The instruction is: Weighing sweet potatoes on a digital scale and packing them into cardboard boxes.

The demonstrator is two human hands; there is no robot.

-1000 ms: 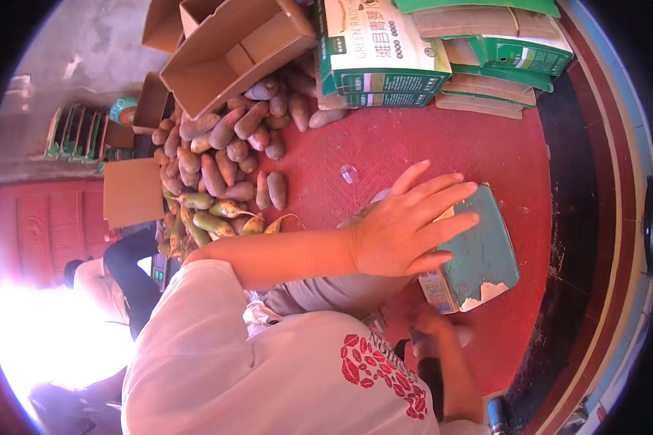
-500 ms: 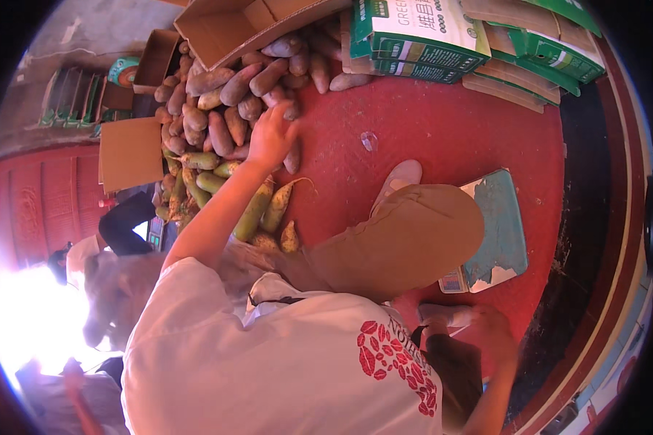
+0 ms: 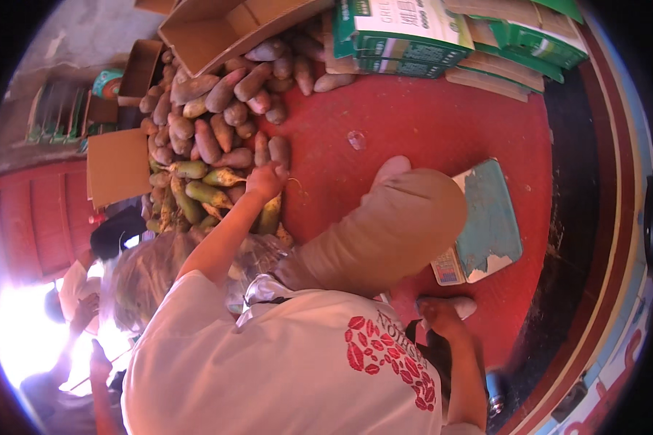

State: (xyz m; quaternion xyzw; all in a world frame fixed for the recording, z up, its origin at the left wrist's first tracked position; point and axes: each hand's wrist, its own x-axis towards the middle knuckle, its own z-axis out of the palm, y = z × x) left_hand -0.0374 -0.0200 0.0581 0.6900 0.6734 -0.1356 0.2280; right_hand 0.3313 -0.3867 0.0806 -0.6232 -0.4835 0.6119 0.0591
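Observation:
My left hand (image 3: 267, 181) reaches over the pile with its fingers curled, at the root end of a green radish (image 3: 270, 214). The fingers hide what they close on. Just beyond it lie two reddish-purple sweet potatoes (image 3: 280, 151). More green radishes (image 3: 209, 193) with yellowish tips lie to its left. Below my left forearm spreads a crumpled clear plastic bag (image 3: 174, 264). My right hand (image 3: 442, 317) hangs low beside a light shoe (image 3: 463, 307), apart from the produce; its fingers are too unclear to read.
A large heap of sweet potatoes (image 3: 207, 138) fills the upper left, under an open cardboard box (image 3: 225, 32). Green-and-white cartons (image 3: 413, 43) stand at the top. A worn blue scale (image 3: 490, 217) sits right of my knee (image 3: 428, 210). Other people (image 3: 72, 304) are at the lower left.
My left hand has drawn back from the sweet potatoes toward the radishes. My right hand has moved left to the shoe. The plastic bag is more in view; the whole view has shifted slightly.

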